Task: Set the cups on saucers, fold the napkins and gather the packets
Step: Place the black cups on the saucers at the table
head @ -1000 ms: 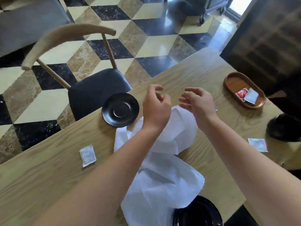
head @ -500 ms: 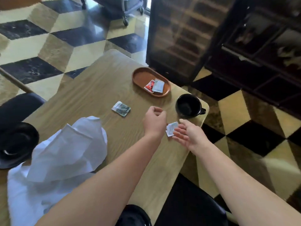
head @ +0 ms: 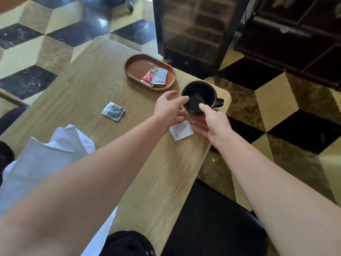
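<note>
A black cup stands near the table's far right corner, handle to the right. My left hand is spread at its left side, fingertips at the rim. My right hand reaches in from the near side, fingers extended against the cup's wall. A white packet lies flat on the table just below both hands. A dark green packet lies further left. A brown oval tray holds a red packet and a grey packet. Crumpled white napkins lie at the left.
The wooden table ends just right of the cup. A black dish sits at the near edge and a black chair seat below it. A dark cabinet stands beyond the table.
The view has swung right from the napkins and saucer to the cup. Both hands have moved forward past the white packet to the cup's sides.
</note>
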Tool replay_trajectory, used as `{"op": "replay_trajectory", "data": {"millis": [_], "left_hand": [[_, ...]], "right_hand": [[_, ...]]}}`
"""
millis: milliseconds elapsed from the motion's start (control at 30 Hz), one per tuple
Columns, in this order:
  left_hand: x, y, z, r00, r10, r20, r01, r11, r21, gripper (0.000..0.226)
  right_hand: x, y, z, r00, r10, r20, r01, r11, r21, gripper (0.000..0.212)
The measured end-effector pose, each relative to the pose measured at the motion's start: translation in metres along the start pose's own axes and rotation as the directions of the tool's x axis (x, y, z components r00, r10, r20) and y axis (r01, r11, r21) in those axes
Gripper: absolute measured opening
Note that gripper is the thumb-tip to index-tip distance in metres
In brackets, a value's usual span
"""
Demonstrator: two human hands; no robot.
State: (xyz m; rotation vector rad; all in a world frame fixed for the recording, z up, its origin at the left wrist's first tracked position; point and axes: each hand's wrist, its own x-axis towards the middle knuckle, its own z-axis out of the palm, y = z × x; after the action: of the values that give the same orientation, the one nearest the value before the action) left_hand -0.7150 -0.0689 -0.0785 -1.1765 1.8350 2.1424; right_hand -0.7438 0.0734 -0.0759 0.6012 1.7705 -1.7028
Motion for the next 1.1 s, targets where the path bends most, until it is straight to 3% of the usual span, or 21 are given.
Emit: {"op": "replay_trajectory", "data": {"millis": [100, 233, 333, 567, 767, 933, 1100], "left_hand": [[-0.006, 0.007, -0.001, 0.999, 0.037, 0.005, -0.037, 0.999, 0.014, 0.040], [-0.040, 0.010, -0.010, 0.986, 0.107, -0.128, -0.108, 0.994, 0.000, 0.039], [-0.101, 0.000, -0.033, 0.987, 0.091, -0.134, -0.098, 0.994, -0.052, 0.038], [-0.238, -0.069, -0.113, 0.971, -0.137, -0.195, 0.124, 0.989, -0.081, 0.037], [-0.338, -0.130, -0.160, 0.926, -0.260, -0.275, 0.218, 0.960, -0.175, 0.033], [-0.379, -0.177, -0.164, 0.892, -0.346, -0.290, 0.267, 0.923, -0.278, 0.030], [-0.387, -0.200, -0.160, 0.881, -0.385, -0.276, 0.289, 0.898, -0.330, 0.034]], "right_hand": [[-0.006, -0.004, 0.005, 0.999, -0.035, -0.028, 0.035, 0.999, 0.007, 0.024], [-0.035, -0.005, 0.006, 0.969, -0.240, -0.051, 0.219, 0.940, -0.263, 0.014], [-0.085, 0.006, 0.002, 0.943, -0.328, 0.062, 0.325, 0.858, -0.397, 0.013], [-0.202, 0.083, 0.007, 0.955, -0.042, 0.294, 0.181, 0.866, -0.465, 0.014], [-0.261, 0.137, 0.003, 0.874, 0.182, 0.450, 0.150, 0.781, -0.606, 0.028], [-0.285, 0.174, 0.003, 0.859, 0.219, 0.462, 0.227, 0.647, -0.728, 0.022], [-0.284, 0.188, 0.001, 0.875, 0.239, 0.420, 0.217, 0.582, -0.784, 0.029]]}}
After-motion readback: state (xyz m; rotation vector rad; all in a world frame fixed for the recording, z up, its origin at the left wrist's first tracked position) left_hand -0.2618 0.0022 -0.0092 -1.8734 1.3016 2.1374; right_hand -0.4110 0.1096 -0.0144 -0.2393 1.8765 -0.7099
